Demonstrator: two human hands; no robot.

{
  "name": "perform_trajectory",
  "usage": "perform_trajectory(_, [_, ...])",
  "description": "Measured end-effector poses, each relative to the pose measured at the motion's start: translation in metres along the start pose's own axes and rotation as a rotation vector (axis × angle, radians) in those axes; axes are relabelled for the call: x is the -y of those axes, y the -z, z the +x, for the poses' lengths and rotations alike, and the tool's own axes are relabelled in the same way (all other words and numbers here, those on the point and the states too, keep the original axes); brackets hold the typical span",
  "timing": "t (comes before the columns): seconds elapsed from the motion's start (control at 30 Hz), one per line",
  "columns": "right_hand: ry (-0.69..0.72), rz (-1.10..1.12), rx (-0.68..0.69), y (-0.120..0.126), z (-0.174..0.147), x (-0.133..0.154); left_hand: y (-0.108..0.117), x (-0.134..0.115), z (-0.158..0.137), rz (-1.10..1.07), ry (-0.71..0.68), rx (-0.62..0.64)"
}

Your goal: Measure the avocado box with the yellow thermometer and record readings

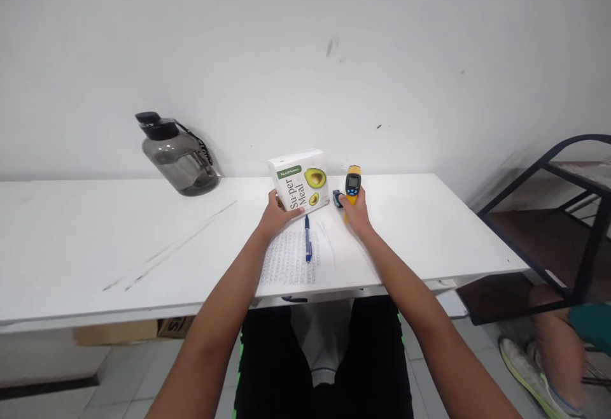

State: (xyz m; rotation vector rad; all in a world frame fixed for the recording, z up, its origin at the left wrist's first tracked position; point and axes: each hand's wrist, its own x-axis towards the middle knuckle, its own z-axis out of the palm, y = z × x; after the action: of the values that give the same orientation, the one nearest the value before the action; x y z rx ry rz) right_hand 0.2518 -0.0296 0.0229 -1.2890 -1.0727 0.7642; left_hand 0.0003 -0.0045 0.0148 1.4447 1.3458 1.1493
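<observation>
My left hand (278, 214) grips the lower left corner of a white box (301, 183) with avocado pictures and "Su-per Meal" printed on it. The box is tilted, its front facing me. In my right hand (358, 213) is a yellow and black infrared thermometer (353, 186), held upright with its small screen towards me. A small dark object (337, 198) lies just left of that hand; I cannot make out its kind. Below the box, a blue pen (308, 241) rests on a sheet of paper (286, 260) covered in rows of print.
A large grey water bottle (179, 158) with a black lid stands at the back left of the white table (191, 266), by the wall. To the right is a black metal-framed rack (548, 158). Another person's leg and shoe (534, 374) show at the lower right.
</observation>
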Motion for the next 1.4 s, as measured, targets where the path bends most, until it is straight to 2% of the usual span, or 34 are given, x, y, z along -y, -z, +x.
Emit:
perform_trajectory(0.33, [0.018,0.051,-0.033,-0.002,0.002,-0.003,0.0,0.003,0.002,0.015,-0.007,0.011])
perform_trajectory(1.03, [0.018,-0.029,0.041,0.003,0.008,-0.002,0.0,-0.003,-0.003,0.013,0.012,0.03])
perform_trajectory(1.1, [0.02,-0.115,0.038,0.009,0.011,0.0,0.0,-0.004,-0.004,0.022,0.016,0.03])
perform_trajectory(1.23, [0.004,-0.481,-0.026,0.025,0.016,0.005,0.0,-0.009,-0.007,0.043,0.02,0.037])
perform_trajectory(1.4, [0.003,-0.866,-0.042,0.034,0.024,0.0,-0.001,-0.009,-0.007,0.035,0.005,0.021])
